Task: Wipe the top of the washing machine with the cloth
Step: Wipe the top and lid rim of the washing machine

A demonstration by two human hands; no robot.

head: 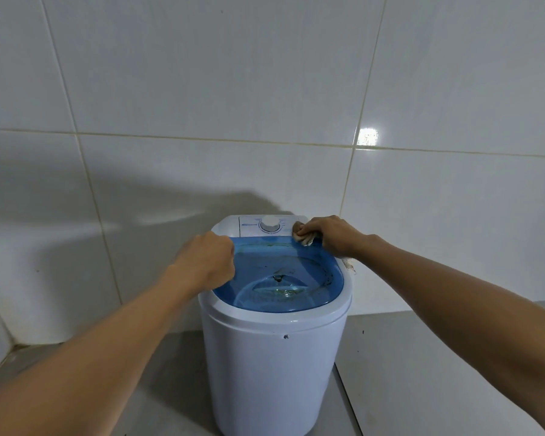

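A small white round washing machine [274,357] stands against the tiled wall, with a translucent blue lid [283,278] marked by dirty smears. A white dial [270,224] sits on its rear control panel. My right hand [331,236] presses a crumpled beige cloth [302,237] onto the back right of the top, where the panel meets the lid. My left hand [206,261] is curled over the machine's left rim, fingers closed on the edge.
White wall tiles [265,89] rise right behind the machine. Grey floor [438,372] lies to the right and left of it. A wall corner [0,341] is at the lower left.
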